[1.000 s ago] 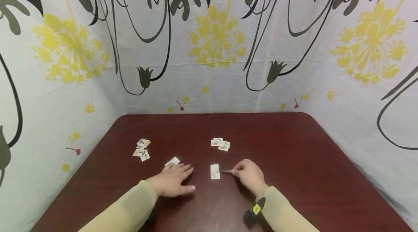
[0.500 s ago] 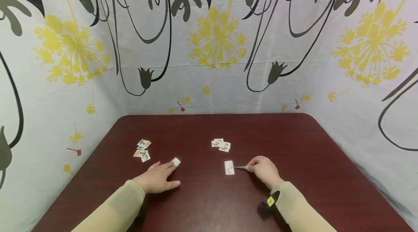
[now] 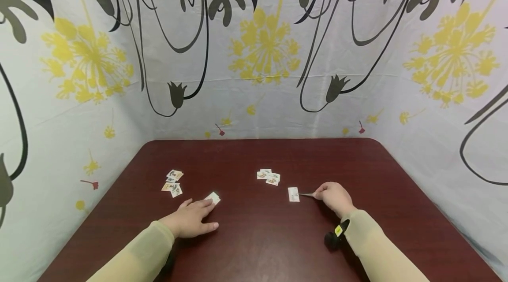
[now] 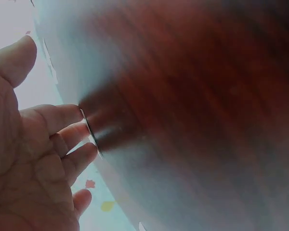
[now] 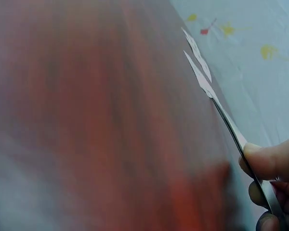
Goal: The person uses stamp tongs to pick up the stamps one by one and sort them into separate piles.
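My right hand pinches a pair of metal tweezers between thumb and fingers, over the right half of the table. At the tweezers' tip is a small white printed card. The right wrist view shows the tweezers reaching to that card, close over the tabletop. On the left, my left hand has its fingers extended, fingertips resting on small white cards that they partly cover. From the left wrist, the cards appear as a thin edge beneath the fingertips.
Several small picture cards lie overlapping on the dark red table at the left. Another overlapping group lies toward the back, near the middle. Patterned white cloth surrounds the table's back and sides.
My right hand has moved right and farther from me, carrying the card in the tweezers. My left hand has shifted left, uncovering more of the cards under its fingertips.
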Tool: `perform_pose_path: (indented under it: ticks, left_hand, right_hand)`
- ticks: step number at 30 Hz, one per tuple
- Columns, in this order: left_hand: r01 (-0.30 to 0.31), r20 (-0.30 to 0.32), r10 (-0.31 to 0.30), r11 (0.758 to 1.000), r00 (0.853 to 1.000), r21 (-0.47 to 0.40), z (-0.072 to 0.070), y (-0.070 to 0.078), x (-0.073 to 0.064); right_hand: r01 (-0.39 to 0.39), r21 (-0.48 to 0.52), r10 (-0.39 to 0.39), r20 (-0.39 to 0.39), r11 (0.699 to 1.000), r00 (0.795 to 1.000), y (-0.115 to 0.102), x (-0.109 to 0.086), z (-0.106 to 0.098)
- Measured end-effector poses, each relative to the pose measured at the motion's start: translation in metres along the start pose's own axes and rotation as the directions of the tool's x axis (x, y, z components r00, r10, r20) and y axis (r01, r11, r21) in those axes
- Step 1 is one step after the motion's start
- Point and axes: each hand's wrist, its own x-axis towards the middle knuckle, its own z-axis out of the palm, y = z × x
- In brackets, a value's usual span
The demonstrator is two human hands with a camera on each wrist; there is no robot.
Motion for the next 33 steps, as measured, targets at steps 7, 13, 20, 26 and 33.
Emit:
perform_pose_path:
  ticks: [7, 13, 20, 26, 33]
  left_hand:
    - [-0.065, -0.019, 0.066, 0.998, 0.998, 0.025, 0.001, 0.002, -0.004]
    - [-0.123, -0.011, 0.124, 0.992, 0.992, 0.038, 0.002, 0.013, -0.006]
    - [-0.155, 0.04, 0.154, 0.987, 0.987, 0.032, 0.005, 0.03, -0.004]
    - [-0.185, 0.064, 0.181, 0.982, 0.981, 0.05, 0.007, 0.043, -0.001]
    - [-0.217, 0.074, 0.211, 0.972, 0.975, 0.091, 0.009, 0.053, 0.002]
  right_hand:
    - [-0.005, -0.035, 0.006, 0.004, 0.999, 1.0, 0.002, 0.016, -0.012]
    - [-0.017, -0.028, 0.018, 0.013, 0.999, 1.0, 0.002, 0.028, -0.019]
    - [-0.006, -0.055, 0.007, 0.022, 0.998, 1.0, 0.001, 0.04, -0.022]
    - [-0.009, -0.071, 0.012, 0.042, 0.997, 0.999, -0.001, 0.046, -0.025]
    - [-0.001, -0.102, 0.007, 0.057, 0.995, 0.998, 0.001, 0.054, -0.029]
